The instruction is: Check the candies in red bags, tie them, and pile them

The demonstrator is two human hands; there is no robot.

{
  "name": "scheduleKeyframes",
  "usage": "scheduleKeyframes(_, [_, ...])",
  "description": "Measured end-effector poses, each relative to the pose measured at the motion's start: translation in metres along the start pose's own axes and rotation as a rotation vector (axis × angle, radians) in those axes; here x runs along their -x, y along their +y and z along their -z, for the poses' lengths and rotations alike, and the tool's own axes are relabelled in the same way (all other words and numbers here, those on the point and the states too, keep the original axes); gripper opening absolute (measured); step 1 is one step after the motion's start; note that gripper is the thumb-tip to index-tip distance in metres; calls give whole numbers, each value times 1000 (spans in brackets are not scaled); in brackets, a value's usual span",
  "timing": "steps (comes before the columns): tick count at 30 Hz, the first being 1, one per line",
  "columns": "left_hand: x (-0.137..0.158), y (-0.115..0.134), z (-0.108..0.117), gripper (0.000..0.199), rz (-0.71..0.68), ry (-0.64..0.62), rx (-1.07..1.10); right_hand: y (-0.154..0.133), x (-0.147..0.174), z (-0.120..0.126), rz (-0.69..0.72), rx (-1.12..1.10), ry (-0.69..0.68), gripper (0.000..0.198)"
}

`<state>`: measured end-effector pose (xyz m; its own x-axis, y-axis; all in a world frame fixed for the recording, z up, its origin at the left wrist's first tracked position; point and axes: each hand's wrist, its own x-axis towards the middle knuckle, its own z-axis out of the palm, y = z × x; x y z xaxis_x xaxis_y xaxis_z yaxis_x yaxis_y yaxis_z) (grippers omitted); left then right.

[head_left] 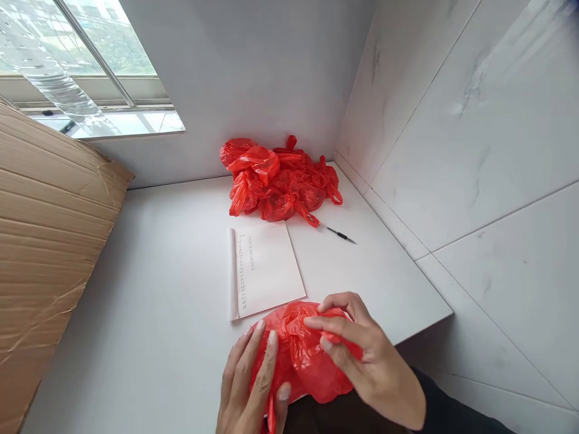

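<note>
A crinkled red plastic bag lies at the front edge of the table, bunched in its middle. On its left side rests my left hand, fingers stretched out and slightly apart; a red strip of the bag shows between thumb and forefinger. My right hand comes in from the right, its thumb and fingers curled around a gathered part of the bag. What is inside the bag is hidden. Just beyond it lies a white notebook with handwritten columns of numbers.
Several red plastic bags are heaped against the back wall. A black pen lies before them on the white table. Cardboard stands at the left, below a window. A tiled wall bounds the right.
</note>
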<state>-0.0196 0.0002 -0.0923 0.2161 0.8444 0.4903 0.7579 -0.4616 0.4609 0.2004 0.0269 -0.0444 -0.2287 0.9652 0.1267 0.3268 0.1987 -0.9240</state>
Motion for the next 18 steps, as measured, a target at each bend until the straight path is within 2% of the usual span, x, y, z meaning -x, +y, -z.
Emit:
scheduleKeyframes(2, [6,-2,-10,68,-24,-14,-25,11,8,-18,165,181,18,38])
scheduleKeyframes(4, [12,-5,-20,70,-52,-43,-49,25,14,-32,257,355,4,47])
scheduleKeyframes(8, [22,-11,-32,72,-125,-141,-147,51,20,-45,264,577,-34,56])
scheduleKeyframes(11, [24,-13,-37,74,-173,-196,-202,62,20,-48,265,616,-37,58])
scheduleKeyframes(15, [26,-12,-44,71,-106,-121,-183,63,19,-46,228,571,-28,60])
scheduleKeyframes(18, [27,-11,-40,58,-14,-29,-97,54,18,-37,207,409,16,48])
